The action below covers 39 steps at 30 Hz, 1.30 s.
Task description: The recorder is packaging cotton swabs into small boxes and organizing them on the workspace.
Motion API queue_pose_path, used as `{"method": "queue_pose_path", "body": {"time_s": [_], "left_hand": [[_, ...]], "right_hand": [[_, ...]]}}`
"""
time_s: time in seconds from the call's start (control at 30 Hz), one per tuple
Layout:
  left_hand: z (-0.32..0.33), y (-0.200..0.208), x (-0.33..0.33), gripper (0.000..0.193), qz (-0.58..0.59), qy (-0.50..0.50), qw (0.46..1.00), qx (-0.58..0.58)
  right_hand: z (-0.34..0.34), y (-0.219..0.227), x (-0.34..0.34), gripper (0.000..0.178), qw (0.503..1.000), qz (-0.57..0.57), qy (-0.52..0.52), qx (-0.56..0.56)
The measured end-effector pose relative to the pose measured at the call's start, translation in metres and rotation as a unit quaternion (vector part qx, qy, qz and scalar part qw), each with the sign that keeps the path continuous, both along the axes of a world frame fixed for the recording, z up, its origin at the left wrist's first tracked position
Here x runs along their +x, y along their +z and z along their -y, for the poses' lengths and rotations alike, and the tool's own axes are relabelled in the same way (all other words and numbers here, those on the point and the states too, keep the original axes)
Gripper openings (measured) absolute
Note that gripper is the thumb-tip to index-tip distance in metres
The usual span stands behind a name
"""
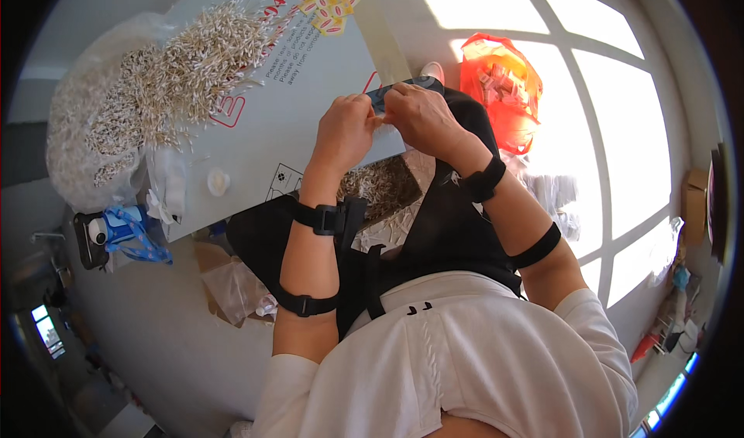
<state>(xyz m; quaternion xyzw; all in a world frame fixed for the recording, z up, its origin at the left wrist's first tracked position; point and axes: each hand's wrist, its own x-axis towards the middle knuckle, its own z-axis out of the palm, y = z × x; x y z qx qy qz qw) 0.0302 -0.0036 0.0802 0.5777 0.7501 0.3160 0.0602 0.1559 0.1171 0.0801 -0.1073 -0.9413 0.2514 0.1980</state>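
Note:
My left hand [346,130] and my right hand [422,120] meet above the right edge of the grey table, fingertips pinched together. What they grip is hidden or too small to name. Just beyond the fingers shows a dark bluish piece [425,82] that I cannot identify; whether it is held is unclear. Left of my hands, a large heap of cotton swabs [209,46] spills over the table [271,139] from a clear plastic bag [68,139]. Several small yellow-and-white packets [329,12] lie at the table's far end. Below my hands, a box of cotton swabs [380,188] is partly visible.
A red plastic bag [500,89] stands on the sunlit floor at right, with clear bags [556,198] nearer me. A small white round dish [218,181] and a blue item with a strap [124,227] are at the table's near left. An open carton [221,271] sits below.

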Motion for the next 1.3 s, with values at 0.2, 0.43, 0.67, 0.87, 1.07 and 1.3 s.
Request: {"method": "queue_pose_path", "body": {"time_s": [0.2, 0.43, 0.67, 0.87, 1.07, 1.3], "left_hand": [[0.007, 0.003, -0.001, 0.022, 0.120, 0.051, 0.987, -0.090], [0.009, 0.000, -0.012, 0.022, 0.182, 0.028, 0.975, -0.125], [0.010, -0.006, -0.013, 0.019, 0.226, 0.004, 0.971, -0.077], [0.010, -0.013, -0.012, 0.012, 0.038, -0.019, 0.998, 0.036], [0.022, -0.011, -0.004, 0.010, 0.185, 0.023, 0.979, 0.077], [0.024, -0.015, 0.003, 0.012, 0.077, 0.035, 0.987, 0.136]], "right_hand": [[-0.004, -0.002, -0.004, 0.016, 0.996, 0.038, 0.013, -0.078], [-0.008, -0.004, -0.005, 0.019, 0.996, 0.072, 0.013, -0.051], [-0.013, -0.005, -0.002, 0.016, 0.994, 0.064, 0.037, -0.085], [-0.014, -0.014, -0.006, 0.019, 0.996, -0.032, 0.077, 0.012], [-0.009, -0.016, 0.005, 0.018, 0.998, -0.035, 0.048, -0.027], [-0.004, -0.014, 0.007, 0.018, 0.998, -0.037, 0.034, -0.048]]}}
